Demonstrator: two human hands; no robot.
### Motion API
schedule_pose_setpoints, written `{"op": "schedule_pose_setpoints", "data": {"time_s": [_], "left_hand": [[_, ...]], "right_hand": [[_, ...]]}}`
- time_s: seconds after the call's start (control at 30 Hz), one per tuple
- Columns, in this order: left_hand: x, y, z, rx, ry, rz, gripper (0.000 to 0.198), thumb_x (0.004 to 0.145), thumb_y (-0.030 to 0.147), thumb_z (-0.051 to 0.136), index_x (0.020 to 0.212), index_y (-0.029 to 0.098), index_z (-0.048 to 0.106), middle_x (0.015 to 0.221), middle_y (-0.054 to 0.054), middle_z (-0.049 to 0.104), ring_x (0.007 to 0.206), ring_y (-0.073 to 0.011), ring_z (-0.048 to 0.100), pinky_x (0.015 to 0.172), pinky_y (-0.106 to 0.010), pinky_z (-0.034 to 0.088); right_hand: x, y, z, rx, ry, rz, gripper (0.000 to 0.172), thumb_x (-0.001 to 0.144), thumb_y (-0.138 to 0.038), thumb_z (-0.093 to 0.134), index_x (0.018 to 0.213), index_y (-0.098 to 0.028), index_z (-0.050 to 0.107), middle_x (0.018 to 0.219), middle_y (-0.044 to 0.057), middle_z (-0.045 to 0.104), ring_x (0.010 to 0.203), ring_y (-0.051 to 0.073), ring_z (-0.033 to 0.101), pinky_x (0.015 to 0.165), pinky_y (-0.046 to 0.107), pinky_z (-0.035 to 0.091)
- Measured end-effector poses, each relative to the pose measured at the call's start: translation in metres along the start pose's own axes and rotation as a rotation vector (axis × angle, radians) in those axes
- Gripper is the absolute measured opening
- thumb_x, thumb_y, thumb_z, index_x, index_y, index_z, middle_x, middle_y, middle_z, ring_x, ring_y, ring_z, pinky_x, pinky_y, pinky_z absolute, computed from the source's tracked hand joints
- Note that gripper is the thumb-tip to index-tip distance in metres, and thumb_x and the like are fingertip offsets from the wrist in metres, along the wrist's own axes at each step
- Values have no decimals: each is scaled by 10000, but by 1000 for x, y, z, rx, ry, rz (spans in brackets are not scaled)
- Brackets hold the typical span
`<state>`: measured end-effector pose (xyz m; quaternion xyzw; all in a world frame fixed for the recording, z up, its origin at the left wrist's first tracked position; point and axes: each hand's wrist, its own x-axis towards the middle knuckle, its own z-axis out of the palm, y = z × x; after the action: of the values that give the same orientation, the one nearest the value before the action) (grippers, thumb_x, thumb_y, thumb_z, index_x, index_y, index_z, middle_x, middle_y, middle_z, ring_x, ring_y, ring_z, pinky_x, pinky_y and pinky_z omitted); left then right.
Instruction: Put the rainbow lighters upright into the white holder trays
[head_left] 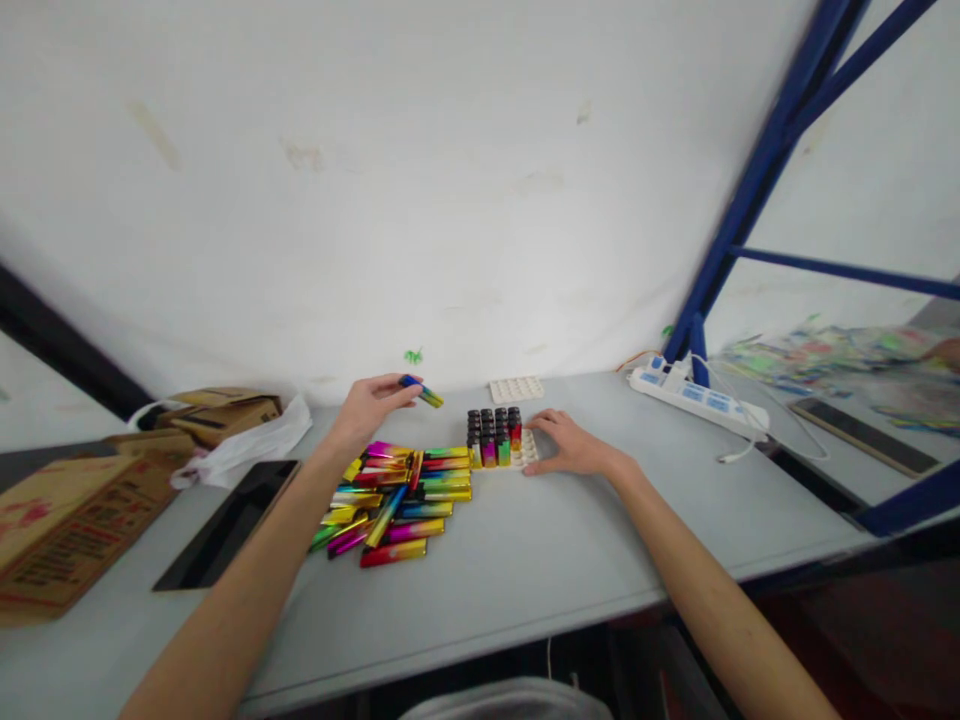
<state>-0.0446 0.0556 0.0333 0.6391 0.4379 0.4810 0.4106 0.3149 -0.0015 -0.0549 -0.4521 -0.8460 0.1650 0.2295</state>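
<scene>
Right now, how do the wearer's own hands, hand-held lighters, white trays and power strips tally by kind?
Hands: 2, left hand and right hand
Held lighter: 1
White trays: 2, front tray and back tray
Power strip: 1
Total: 6

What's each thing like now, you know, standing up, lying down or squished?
Left hand: pinching a lighter
Right hand: spread, at the front tray
Front tray: partly filled
Tray lighters: upright
Loose lighters: lying piled
Bag: crumpled
</scene>
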Motion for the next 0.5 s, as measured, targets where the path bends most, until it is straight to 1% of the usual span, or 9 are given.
{"op": "schedule_pose_setpoints", "data": {"time_s": [0.07,0.1,0.17,0.23,0.27,0.33,0.4,0.43,0.5], "left_hand": [[-7,4,17,-287,54,-52,402,669,445,884,904,146,756,989,-102,751,954,-240,682,858,-371,566],[-11,6,26,-391,49,-73,394,680,441,884,892,143,737,976,-92,739,945,-227,683,848,-367,572],[-22,10,40,-517,-1,-107,378,716,432,874,889,153,687,937,-66,718,905,-207,689,837,-369,582],[-33,11,50,-562,-69,-126,362,770,432,842,921,179,631,850,-27,688,790,-174,679,777,-359,592],[-38,12,54,-566,-100,-132,354,795,433,823,941,195,606,787,1,657,696,-147,646,708,-331,587],[-46,10,59,-558,-146,-153,336,832,439,787,972,216,578,665,55,549,528,-96,510,537,-237,508],[-51,7,61,-573,-183,-217,341,857,495,731,955,203,584,610,73,445,468,-82,399,437,-190,404],[-52,5,62,-590,-201,-259,363,870,535,689,915,189,589,601,70,415,467,-85,383,422,-189,386],[-53,2,63,-624,-226,-332,421,901,580,585,791,174,569,584,59,375,471,-93,374,422,-199,393]], "right_hand": [[0,1,1,7,4,-3,789,717,-665,833,1313,-194,622,1301,159,595,1228,351,543,1093,527,446],[-1,2,1,10,4,-6,782,721,-665,831,1314,-200,621,1301,155,595,1227,349,543,1093,527,445],[-1,2,1,11,7,-14,766,729,-659,829,1313,-209,621,1305,149,593,1229,345,543,1096,525,443],[-1,2,2,5,9,-15,758,730,-650,833,1309,-209,621,1305,149,590,1225,343,546,1097,523,444],[-1,2,2,1,10,-13,758,729,-647,835,1306,-206,622,1303,151,590,1223,342,548,1096,524,446],[-1,2,1,-6,6,-8,760,725,-646,838,1302,-201,623,1300,154,590,1223,344,548,1095,524,448],[-1,2,1,-5,3,-6,758,722,-647,839,1298,-202,625,1301,154,591,1228,345,548,1097,525,448],[-1,2,1,-5,2,-5,757,722,-646,840,1298,-203,625,1302,154,592,1230,345,548,1099,526,447],[-1,2,0,-7,2,-2,757,723,-640,842,1299,-201,623,1304,155,591,1232,344,547,1103,527,444]]}}
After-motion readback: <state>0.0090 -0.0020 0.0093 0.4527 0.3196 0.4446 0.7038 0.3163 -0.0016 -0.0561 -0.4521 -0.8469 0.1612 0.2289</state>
